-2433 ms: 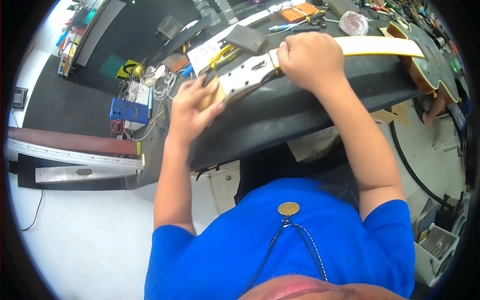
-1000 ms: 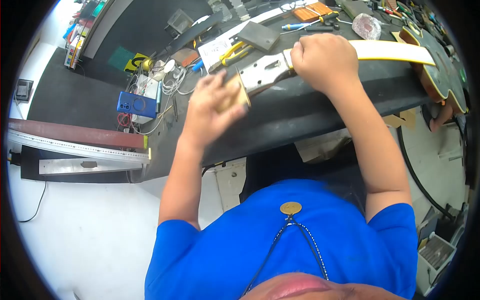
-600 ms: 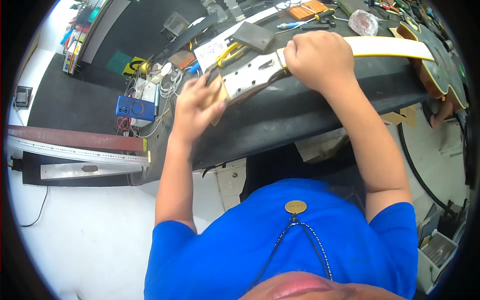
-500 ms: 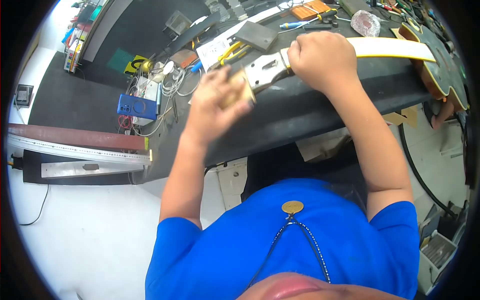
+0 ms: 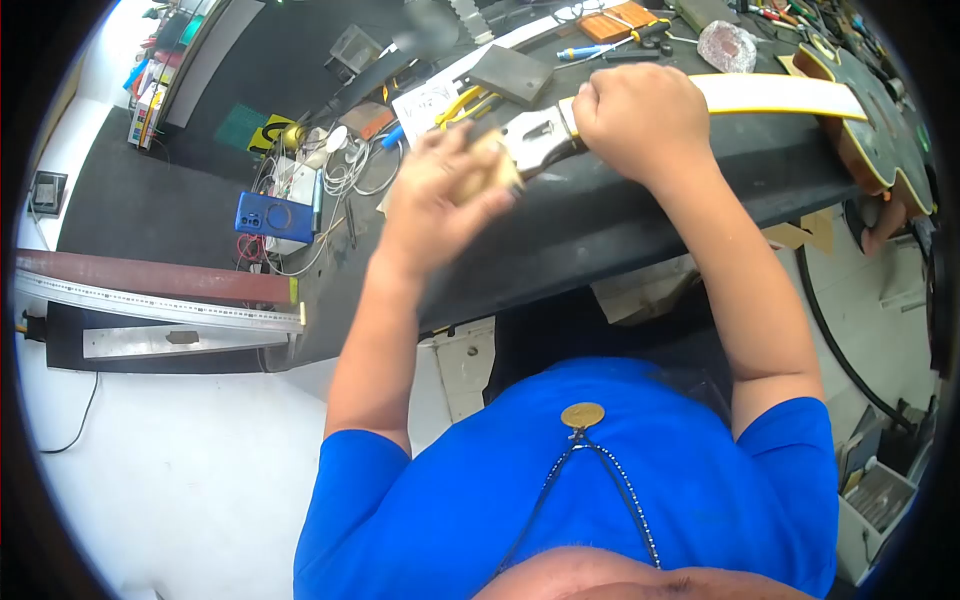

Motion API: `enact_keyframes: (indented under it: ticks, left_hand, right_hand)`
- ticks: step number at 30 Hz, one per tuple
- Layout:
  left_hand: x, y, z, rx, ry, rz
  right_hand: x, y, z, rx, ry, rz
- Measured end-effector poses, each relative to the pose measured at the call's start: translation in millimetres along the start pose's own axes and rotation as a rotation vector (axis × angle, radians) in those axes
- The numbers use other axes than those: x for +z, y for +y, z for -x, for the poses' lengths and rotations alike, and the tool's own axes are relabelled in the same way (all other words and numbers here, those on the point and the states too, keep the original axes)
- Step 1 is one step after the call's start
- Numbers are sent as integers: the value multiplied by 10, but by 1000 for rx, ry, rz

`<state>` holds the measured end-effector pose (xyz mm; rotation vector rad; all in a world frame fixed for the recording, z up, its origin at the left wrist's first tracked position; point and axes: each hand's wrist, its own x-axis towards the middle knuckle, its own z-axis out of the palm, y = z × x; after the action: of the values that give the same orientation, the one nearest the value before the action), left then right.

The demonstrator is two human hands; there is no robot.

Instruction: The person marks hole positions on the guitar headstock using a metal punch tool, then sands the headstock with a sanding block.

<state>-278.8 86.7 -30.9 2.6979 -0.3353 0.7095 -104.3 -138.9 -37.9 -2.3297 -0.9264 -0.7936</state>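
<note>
An electric guitar lies across the bench, its dark body point(image 5: 878, 115) at the right and its pale neck point(image 5: 770, 95) running left, the playing face covered in white with a yellow edge. My right hand point(image 5: 645, 120) is wrapped in a fist round the neck near the headstock point(image 5: 537, 138). Over the headstock's left end, my left hand point(image 5: 440, 195) grips a pale yellowish block point(image 5: 492, 165), touching or nearly touching the wood. Motion blurs that hand and the block, and the block's underside is hidden.
Behind the headstock lie a grey rectangular block point(image 5: 510, 73) and yellow-handled pliers point(image 5: 462, 105). A blue phone point(image 5: 273, 217) sits near tangled white cables point(image 5: 345, 160). Rulers point(image 5: 160, 302) rest at the left bench edge. A foil-like lump point(image 5: 728, 47) and several tools stand at the back.
My left hand and the block have shifted slightly right along the headstock, covering more of it. My right hand keeps its grip on the neck, nearly still.
</note>
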Motion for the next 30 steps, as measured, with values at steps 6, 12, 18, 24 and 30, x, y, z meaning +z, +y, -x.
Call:
enact_keyframes:
  ticks: [6,12,18,24,30]
  left_hand:
    - [-31,-391,84,-98,27,12]
    - [-52,-256,130,-21,20,47]
    - [-56,44,80,63,-15,40]
    - [15,46,-56,40,9,18]
    - [54,-36,-75,-3,0,37]
  right_hand:
    - [-19,32,-1,5,-5,-7]
    - [-49,22,-11,-6,-21,2]
    - [-76,-5,-25,9,-51,-14]
    - [-53,-48,2,9,-20,-12]
    - [-27,-36,0,-6,-25,-8]
